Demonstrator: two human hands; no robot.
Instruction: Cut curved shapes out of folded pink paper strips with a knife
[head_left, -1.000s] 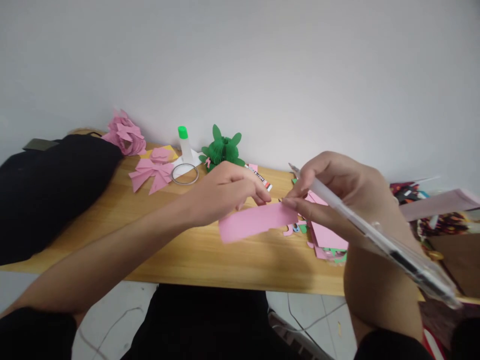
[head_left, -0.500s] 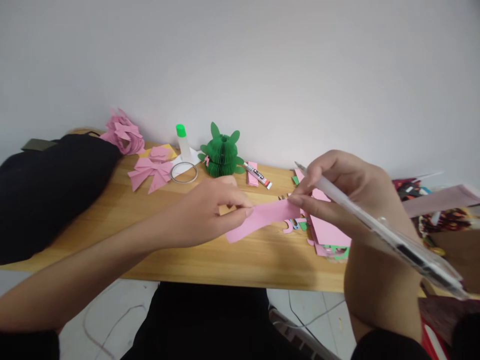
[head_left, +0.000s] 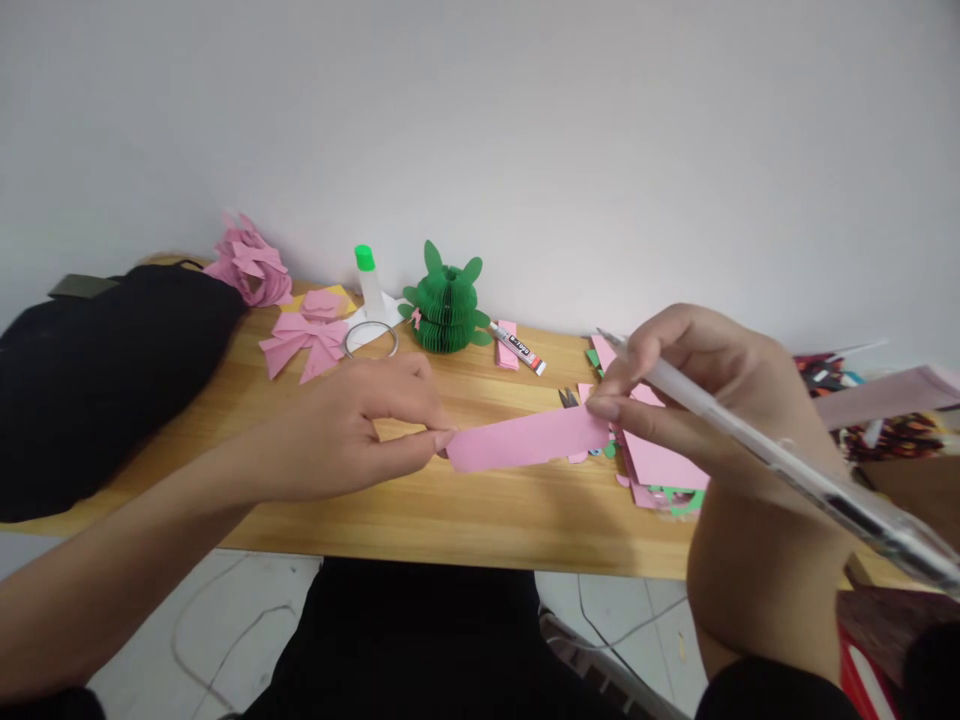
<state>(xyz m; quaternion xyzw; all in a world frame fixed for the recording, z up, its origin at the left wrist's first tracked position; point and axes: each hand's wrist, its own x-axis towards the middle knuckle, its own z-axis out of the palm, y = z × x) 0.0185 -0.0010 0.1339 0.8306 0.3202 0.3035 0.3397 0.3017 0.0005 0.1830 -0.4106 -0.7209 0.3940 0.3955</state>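
Observation:
A strip of pink paper (head_left: 525, 440) is stretched between my two hands above the table. My left hand (head_left: 360, 425) pinches its left end between thumb and fingertip. At the other end, my right hand (head_left: 697, 390) grips the strip with thumb and forefinger. Across that same hand lies a clear pen (head_left: 780, 465), its tip pointing up and left. Below the strip's right end, scissors (head_left: 568, 398) show in part among pink and green paper scraps. A stack of pink paper (head_left: 660, 450) sits partly behind my right hand.
Along the wall stand a green paper figure (head_left: 446, 310), a green-capped glue stick (head_left: 368, 280) and a pink paper flower (head_left: 251, 262). A glue tube (head_left: 517, 348), a metal ring (head_left: 371, 340) and a pink paper bow (head_left: 304, 340) lie nearby. A black bag (head_left: 112, 380) covers the table's left end.
My left hand has slid left to the end of the strip, which is now held straighter and flatter. My right hand keeps its grip on the strip and the pen.

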